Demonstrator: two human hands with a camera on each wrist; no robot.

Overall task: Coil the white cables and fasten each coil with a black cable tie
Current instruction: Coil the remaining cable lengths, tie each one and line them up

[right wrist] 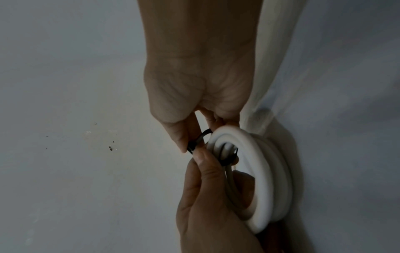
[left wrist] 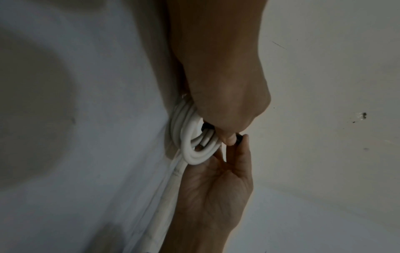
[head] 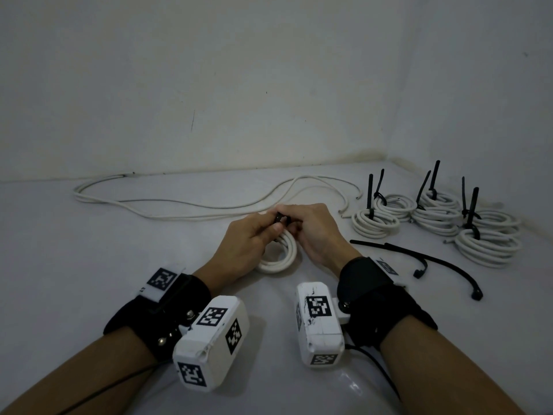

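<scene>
A small white cable coil (head: 278, 256) lies on the white surface between my hands. A black cable tie (head: 281, 218) loops over its far side. My left hand (head: 273, 228) pinches the tie from the left, and my right hand (head: 294, 225) pinches it from the right. In the right wrist view the coil (right wrist: 263, 172) stands on edge, with the tie (right wrist: 196, 141) held between my right hand's (right wrist: 193, 135) thumb and finger while my left hand (right wrist: 204, 160) presses its thumb on it. In the left wrist view the tie (left wrist: 239, 137) shows between both thumbs beside the coil (left wrist: 190, 145).
Several tied white coils (head: 437, 212) with upright black tie tails stand at the right, near the wall corner. Loose black cable ties (head: 419, 255) lie just right of my right hand. Long uncoiled white cables (head: 179, 205) stretch along the back by the wall.
</scene>
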